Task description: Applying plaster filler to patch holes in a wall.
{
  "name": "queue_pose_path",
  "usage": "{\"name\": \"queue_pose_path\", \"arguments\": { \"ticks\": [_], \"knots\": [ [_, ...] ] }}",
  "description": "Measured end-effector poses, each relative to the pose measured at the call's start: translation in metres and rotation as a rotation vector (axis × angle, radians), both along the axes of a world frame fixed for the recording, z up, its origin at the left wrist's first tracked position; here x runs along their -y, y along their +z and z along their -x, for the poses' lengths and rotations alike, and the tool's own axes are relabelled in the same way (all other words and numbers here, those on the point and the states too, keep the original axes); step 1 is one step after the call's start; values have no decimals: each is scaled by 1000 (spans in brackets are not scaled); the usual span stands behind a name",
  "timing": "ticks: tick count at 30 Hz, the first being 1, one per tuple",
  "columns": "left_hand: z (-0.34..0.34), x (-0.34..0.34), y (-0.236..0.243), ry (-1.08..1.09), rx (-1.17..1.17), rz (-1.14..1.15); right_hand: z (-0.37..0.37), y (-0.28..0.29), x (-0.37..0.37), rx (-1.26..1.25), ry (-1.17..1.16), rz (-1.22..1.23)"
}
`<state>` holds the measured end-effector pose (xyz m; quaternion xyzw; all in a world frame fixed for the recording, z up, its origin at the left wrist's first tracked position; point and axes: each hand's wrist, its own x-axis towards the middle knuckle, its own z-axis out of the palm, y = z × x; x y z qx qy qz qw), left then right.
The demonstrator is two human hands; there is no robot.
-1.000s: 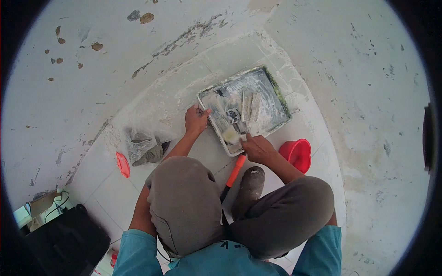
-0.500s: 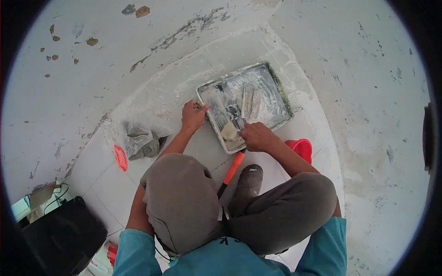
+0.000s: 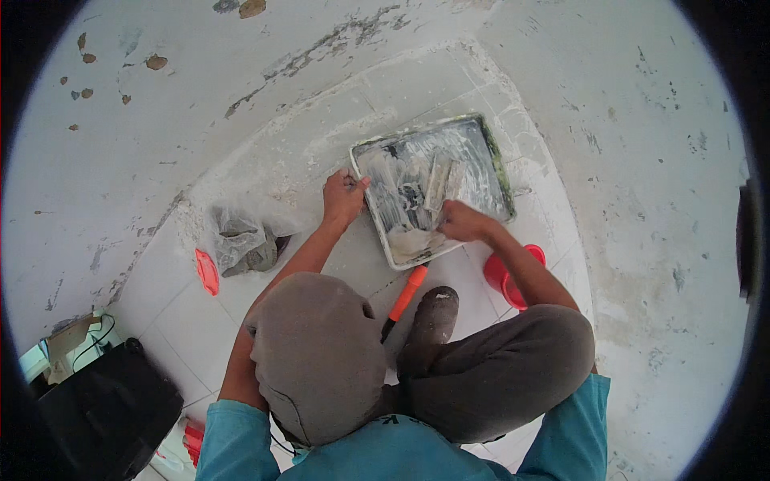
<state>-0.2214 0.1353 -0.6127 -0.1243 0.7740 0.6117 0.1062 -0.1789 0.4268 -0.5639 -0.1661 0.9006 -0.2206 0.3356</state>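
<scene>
My left hand (image 3: 345,192) is closed on the left rim of a shallow rectangular tray (image 3: 501,188), its inside smeared with white and grey paste. My right hand (image 3: 461,220) is closed on what looks like a small scraper, largely hidden and blurred, over the tray’s lower part. A pale, paste-coated bar (image 3: 437,180) lies inside just beyond that hand. A lump of cream paste (image 3: 409,240) sits at the near left corner. Under the near edge, an orange-and-black handle (image 3: 407,293) points toward me.
A red container (image 3: 504,280) sits below my right forearm. Left are a clear plastic bag (image 3: 237,232) with grey contents, an orange-red flat piece (image 3: 206,271) and a black case (image 3: 112,409). Flaking walls (image 3: 642,200) border the white tiles (image 3: 188,337). My knees fill the near middle.
My right hand has moved up and to the right inside the tray. The tray has shifted slightly right, my left hand still on its rim.
</scene>
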Motion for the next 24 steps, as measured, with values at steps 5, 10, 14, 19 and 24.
{"name": "queue_pose_path", "arguments": {
  "ticks": [5, 10, 14, 19, 24],
  "knots": [
    [6, 11, -7, -28, -35, 11, 19, 23, 11, 65, 34, -16],
    [3, 13, 32, -108, 128, -45, 40, 97, 42, -46, 37, -278],
    [0, 6, 20, -45, 194, -181, 29, 84, 62, -68, 304, -309],
    [0, 7, 22, -66, 248, -212, 18, 82, 59, -85, 390, -297],
    [4, 14, 7, -80, 214, -209, 16, 92, 38, -207, 381, -241]
  ]
}}
